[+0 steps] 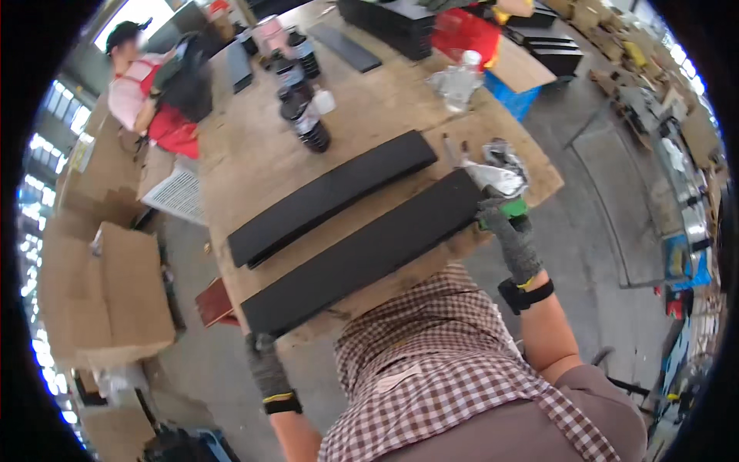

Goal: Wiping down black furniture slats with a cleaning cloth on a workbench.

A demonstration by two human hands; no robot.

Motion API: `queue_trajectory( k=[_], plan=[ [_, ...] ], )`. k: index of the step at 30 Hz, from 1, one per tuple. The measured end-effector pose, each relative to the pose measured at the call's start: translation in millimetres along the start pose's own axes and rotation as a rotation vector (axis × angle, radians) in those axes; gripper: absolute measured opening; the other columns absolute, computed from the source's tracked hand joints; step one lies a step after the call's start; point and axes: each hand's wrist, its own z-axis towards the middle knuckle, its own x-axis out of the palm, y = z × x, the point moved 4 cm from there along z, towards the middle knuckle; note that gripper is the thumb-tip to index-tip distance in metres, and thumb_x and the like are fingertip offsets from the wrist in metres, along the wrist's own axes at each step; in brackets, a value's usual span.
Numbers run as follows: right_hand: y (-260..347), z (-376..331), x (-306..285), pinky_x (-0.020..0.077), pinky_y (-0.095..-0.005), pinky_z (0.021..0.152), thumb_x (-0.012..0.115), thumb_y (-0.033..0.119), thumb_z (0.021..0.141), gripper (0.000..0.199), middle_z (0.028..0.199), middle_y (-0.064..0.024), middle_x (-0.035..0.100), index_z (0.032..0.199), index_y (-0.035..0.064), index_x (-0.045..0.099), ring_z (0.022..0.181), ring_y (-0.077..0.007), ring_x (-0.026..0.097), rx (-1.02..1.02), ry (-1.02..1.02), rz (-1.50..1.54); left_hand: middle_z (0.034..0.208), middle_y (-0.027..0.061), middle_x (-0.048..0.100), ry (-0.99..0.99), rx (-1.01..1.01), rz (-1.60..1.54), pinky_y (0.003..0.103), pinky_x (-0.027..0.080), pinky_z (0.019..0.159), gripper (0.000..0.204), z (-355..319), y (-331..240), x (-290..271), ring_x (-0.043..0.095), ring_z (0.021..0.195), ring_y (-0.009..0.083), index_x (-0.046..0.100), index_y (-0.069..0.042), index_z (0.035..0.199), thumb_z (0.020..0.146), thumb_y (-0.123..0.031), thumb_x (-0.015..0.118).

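Note:
A long black board [362, 254] lies slantwise at the near edge of the wooden table. My left hand [269, 373], in a grey glove, grips its lower left corner, with the fingertips partly hidden. At the board's other end is my right hand [512, 239], gloved the same way, with its fingers closed around the end. Something green [514, 208] shows beside those fingers; its kind cannot be made out. A second black board [331, 199], slightly curved, rests just beyond the first and apart from it.
Crumpled silvery wrapping [504, 171] sits by the board's right end. Farther back on the table [392, 104] stand several dark bottles [304, 119], a clear bottle [460, 81] and stacked black boards [389, 27]. A co-worker [146, 92] holds something dark at the far left. Cardboard boxes [115, 292] stand left.

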Motion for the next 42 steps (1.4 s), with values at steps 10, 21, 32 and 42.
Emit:
queue_trajectory(
  k=[10,21,32,42],
  plan=[
    [3,-12,7,0.0529,-0.0323,0.096,0.071,0.017,0.100,0.037,0.120,-0.0073,0.072,0.133,0.0002,0.064,0.108,-0.0179,0.067,-0.093,-0.047,0.066,0.144,0.0130,0.059,-0.127,0.179,-0.274,0.038,0.044,0.110,0.052,-44,-38,26,0.056,0.128,0.0240,0.052,0.002,0.147,0.100,-0.013,0.069],
    [23,51,65,0.0533,-0.0311,0.092,0.073,0.017,0.098,0.034,0.114,-0.0045,0.072,0.128,0.0014,0.067,0.102,-0.0153,0.068,-0.153,-0.076,0.135,0.123,0.0198,0.065,-0.321,0.174,0.287,0.046,0.049,0.096,0.044,24,-79,29,0.063,0.109,0.0334,0.061,0.000,0.126,0.099,-0.032,0.071],
    [19,-7,209,0.0537,-0.0326,0.098,0.070,0.009,0.100,0.027,0.123,-0.0073,0.070,0.127,0.0043,0.067,0.110,-0.0184,0.066,0.074,0.320,0.449,0.161,0.0236,0.039,0.023,0.737,0.878,0.058,0.022,0.125,0.070,-9,-170,139,0.030,0.152,0.0448,0.050,-0.005,0.150,0.094,-0.041,0.071],
    [14,87,25,0.0573,-0.0358,0.091,0.066,0.016,0.104,0.026,0.120,-0.0084,0.069,0.127,0.0032,0.064,0.105,-0.0202,0.069,-0.082,-0.320,0.170,0.166,0.0268,0.029,0.280,0.623,1.060,0.062,0.010,0.126,0.101,-24,-173,171,0.022,0.156,0.0446,0.029,0.002,0.161,0.091,-0.063,0.062]
  ],
)
